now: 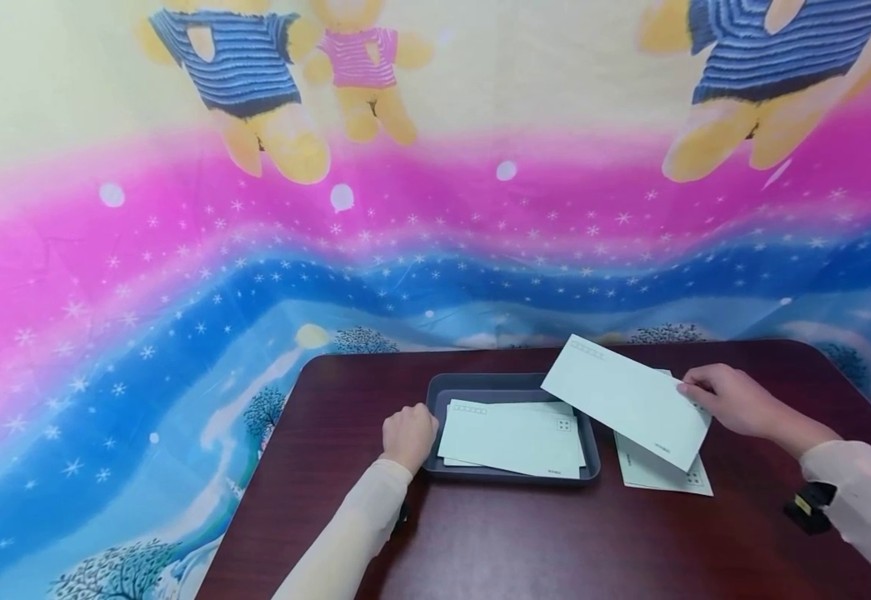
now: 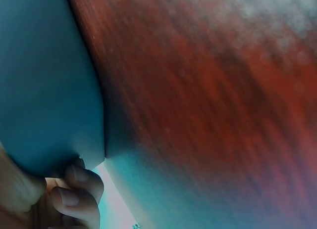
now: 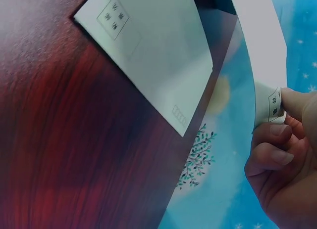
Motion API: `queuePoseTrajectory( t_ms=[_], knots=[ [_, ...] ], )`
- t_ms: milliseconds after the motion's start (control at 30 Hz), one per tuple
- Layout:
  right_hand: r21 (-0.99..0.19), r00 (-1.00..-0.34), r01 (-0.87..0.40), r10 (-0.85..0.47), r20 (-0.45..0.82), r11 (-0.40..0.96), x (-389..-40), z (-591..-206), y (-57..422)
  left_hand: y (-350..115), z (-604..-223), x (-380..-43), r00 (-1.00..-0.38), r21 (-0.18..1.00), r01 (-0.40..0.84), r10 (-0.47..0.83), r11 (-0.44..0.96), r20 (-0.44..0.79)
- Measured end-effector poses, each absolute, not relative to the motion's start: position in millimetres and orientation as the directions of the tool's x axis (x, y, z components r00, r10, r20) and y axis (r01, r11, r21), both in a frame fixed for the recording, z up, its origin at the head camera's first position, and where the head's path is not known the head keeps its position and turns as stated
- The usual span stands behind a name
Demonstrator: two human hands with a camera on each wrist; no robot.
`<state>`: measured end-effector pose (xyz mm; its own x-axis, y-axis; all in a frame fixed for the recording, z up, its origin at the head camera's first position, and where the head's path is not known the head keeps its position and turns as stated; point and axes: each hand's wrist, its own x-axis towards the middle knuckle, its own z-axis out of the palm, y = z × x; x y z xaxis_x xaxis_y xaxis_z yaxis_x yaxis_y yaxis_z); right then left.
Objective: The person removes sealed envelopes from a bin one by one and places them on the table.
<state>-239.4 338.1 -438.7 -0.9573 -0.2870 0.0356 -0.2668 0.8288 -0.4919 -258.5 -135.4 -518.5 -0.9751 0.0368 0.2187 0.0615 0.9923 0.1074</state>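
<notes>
My right hand (image 1: 738,404) pinches a pale envelope (image 1: 618,400) by its right end, thumb on top. The envelope slants in the air, its left corner over the tray's right rim. Below it an envelope stack (image 1: 648,478) lies on the table, partly hidden; the right wrist view shows the top envelope (image 3: 158,51) there. At the left end of a dark grey tray (image 1: 510,478), my left hand (image 1: 408,437) grips the rim, and its curled fingers (image 2: 81,182) show at the tray's edge in the left wrist view. Several envelopes (image 1: 506,437) lie loosely piled inside the tray.
Everything stands on a dark red-brown wooden table (image 1: 330,517) with rounded corners. A printed cloth (image 1: 405,225) with bears and snowflakes hangs close behind its back edge. A black strap device (image 1: 810,507) sits on the right wrist.
</notes>
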Motion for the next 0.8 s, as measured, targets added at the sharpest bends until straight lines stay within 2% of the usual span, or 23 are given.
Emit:
queuePoseTrajectory(
  t_ms=[800],
  knots=[
    [-0.474,-0.970,-0.225,-0.241,0.028,0.851,-222.7,-455.2,368.5,-135.9,-517.0,-258.2,-0.981,0.112,0.053,0.030,0.992,0.194]
  ],
)
